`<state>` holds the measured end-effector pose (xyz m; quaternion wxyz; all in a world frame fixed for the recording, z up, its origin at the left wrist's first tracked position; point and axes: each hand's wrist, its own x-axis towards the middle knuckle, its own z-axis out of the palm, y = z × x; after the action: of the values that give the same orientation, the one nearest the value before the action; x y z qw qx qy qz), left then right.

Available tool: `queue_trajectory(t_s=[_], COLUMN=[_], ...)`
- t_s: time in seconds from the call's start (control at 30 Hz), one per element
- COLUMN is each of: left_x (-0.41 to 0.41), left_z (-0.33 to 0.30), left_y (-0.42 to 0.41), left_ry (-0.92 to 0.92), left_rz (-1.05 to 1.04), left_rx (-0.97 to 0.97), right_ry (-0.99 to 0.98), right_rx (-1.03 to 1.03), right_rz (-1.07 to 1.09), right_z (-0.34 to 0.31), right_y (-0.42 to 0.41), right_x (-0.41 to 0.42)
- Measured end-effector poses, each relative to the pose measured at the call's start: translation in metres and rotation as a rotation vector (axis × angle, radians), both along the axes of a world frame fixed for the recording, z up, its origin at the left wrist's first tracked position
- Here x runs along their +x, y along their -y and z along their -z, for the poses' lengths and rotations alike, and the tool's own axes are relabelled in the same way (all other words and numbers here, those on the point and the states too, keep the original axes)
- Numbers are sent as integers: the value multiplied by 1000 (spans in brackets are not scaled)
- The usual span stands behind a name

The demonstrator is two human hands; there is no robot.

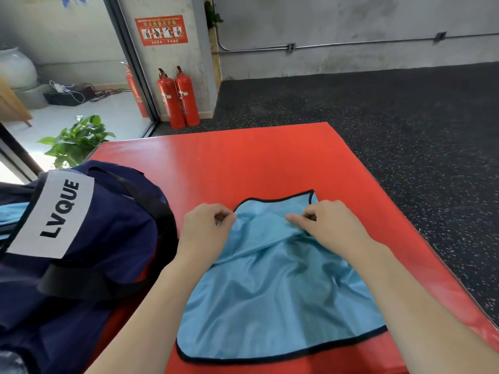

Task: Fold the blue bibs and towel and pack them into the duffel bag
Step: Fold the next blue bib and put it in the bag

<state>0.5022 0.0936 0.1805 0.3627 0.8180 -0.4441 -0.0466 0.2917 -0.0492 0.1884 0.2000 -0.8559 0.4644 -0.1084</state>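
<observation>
Blue, shiny cloth is pinched in both hands. The left hand has its fingers curled and nips the far left edge of a blue bib. The right hand nips a bunch of the same cloth near the far right edge. The bib lies mostly flat on the red mat, with some wrinkles in the middle. Its black trim runs round the near edge and the far edge.

It looks like the fold on this bib has only just begun, because most of it is spread out.

Just left of the bib sits the dark blue duffel bag. At its far left side, a bit of light blue cloth peeks out, so something may be packed already. I can't see a towel anywhere. This bib needs folding and then goes in the bag.
</observation>
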Motion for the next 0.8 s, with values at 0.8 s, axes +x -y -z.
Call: queue_trajectory(t_s=[0.8], left_x=[-37], left_z=[-21], left_y=[-16], left_ry=[-395], left_rz=[407], left_rx=[-113], right_ry=[388], right_rx=[191], right_rz=[-373], right_z=[-19], right_y=[-26], right_x=[13])
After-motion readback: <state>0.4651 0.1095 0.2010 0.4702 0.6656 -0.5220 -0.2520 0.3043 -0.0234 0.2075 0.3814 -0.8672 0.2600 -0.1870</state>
